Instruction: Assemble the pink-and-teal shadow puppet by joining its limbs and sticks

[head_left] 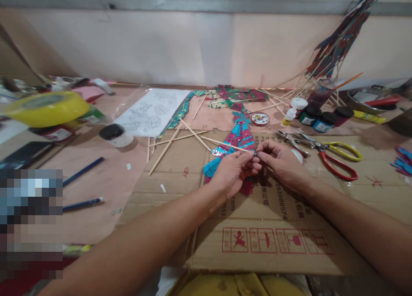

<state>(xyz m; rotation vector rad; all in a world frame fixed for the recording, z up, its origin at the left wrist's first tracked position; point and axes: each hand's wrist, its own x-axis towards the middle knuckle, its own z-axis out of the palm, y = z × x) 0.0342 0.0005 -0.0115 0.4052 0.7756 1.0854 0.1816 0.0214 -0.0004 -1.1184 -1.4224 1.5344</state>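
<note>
My left hand (232, 171) and my right hand (283, 163) meet over the cardboard, fingertips pinched together. Between them is the end of a thin wooden stick (222, 143), where a small dark piece (255, 153) shows. The left fingers close on the stick end and the right ones on the dark piece; how the two are joined is hidden. Beneath and behind the hands lies a blue and magenta jointed cut-out figure (240, 135), partly covered by them. Other thin sticks (165, 151) cross to its left, one reaching a silvery patterned part (219, 151).
Red-and-yellow-handled pliers (337, 167) lie right of my hands on the cardboard sheet (257, 261). Paint jars (324, 122) and a small glue bottle (289, 117) stand behind. Line drawings (151, 109), a white jar (116, 135), yellow tape (48, 109) and blue pencils (83, 171) are leftward.
</note>
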